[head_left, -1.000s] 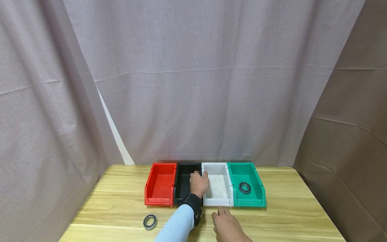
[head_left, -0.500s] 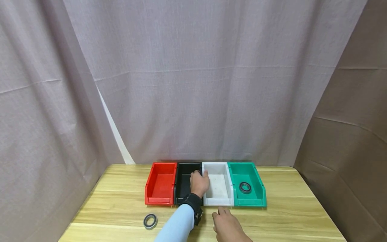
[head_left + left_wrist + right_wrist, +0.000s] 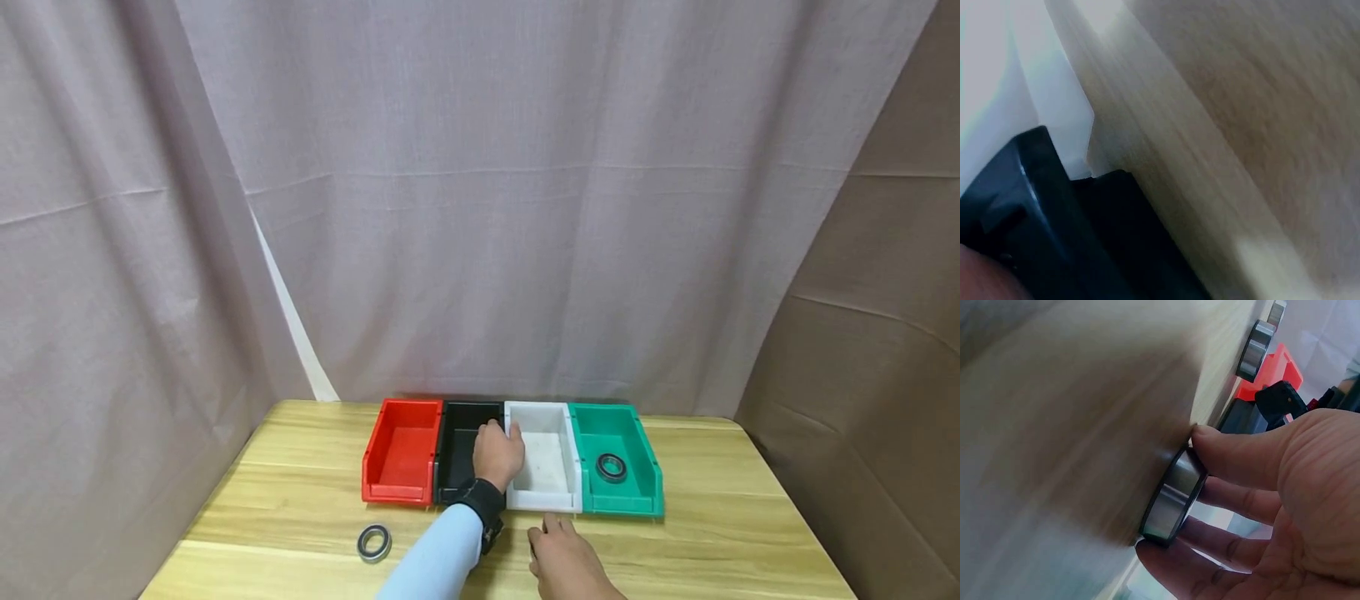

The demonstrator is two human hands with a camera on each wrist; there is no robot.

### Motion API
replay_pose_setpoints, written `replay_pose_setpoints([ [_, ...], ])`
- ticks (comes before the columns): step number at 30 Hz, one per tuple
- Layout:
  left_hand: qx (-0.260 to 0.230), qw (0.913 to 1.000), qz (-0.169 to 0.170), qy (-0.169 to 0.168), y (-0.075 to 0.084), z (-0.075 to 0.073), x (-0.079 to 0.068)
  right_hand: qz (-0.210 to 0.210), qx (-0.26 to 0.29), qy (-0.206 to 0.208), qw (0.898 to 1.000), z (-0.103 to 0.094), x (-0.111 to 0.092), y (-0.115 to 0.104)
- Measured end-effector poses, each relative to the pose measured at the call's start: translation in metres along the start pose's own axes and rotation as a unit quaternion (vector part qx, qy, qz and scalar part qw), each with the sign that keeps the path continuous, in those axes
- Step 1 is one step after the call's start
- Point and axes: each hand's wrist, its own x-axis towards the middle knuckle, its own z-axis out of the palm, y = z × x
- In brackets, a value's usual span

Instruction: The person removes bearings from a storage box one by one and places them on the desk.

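My right hand is low over the table in front of the white bin. Its thumb and fingers pinch a ball bearing, seen edge-on in the right wrist view; in the head view the hand mostly hides it. My left hand lies over the wall between the black bin and the white bin. Its thumb is on the white bin's side, the fingers on the black bin's side with their tips hidden. The left wrist view shows the black bin's front corner close up, with some skin at the lower left.
A red bin and a green bin complete the row; a bearing lies in the green one. Another bearing lies at the table's front left. Beyond a bearing, the right wrist view shows a further one. Curtains surround the table.
The head view has shifted slightly. Both hands, the bins and the bearings otherwise keep their places.
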Motion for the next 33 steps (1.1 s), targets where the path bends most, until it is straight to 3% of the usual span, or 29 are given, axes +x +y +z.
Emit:
replay_pose_setpoints([
  [5,0.046,0.9970,0.038,0.049,-0.001,-0.001,-0.002,-0.004,0.036,-0.007,0.999,-0.002,0.001,0.004],
  [9,0.026,0.9954,0.049,0.078,-0.003,-0.002,-0.003,0.002,0.061,-0.009,0.998,-0.009,-0.001,0.011],
  [11,-0.001,0.9946,0.044,0.094,-0.003,-0.004,-0.004,-0.006,0.064,0.012,0.998,-0.015,-0.003,0.015],
  [15,-0.046,0.9905,0.048,0.120,-0.004,-0.010,-0.005,-0.031,0.055,0.093,0.994,-0.028,-0.009,0.023],
  [21,-0.067,0.9897,0.097,0.082,-0.007,-0.032,-0.022,-0.005,0.055,0.179,0.982,-0.046,-0.018,0.043],
  [27,-0.045,0.9877,0.148,0.020,-0.010,-0.063,-0.053,0.010,0.060,0.211,0.976,-0.059,-0.025,0.072],
  [33,0.007,0.9735,0.226,-0.035,-0.029,-0.084,-0.082,0.027,0.055,0.219,0.974,-0.063,-0.036,0.099],
])
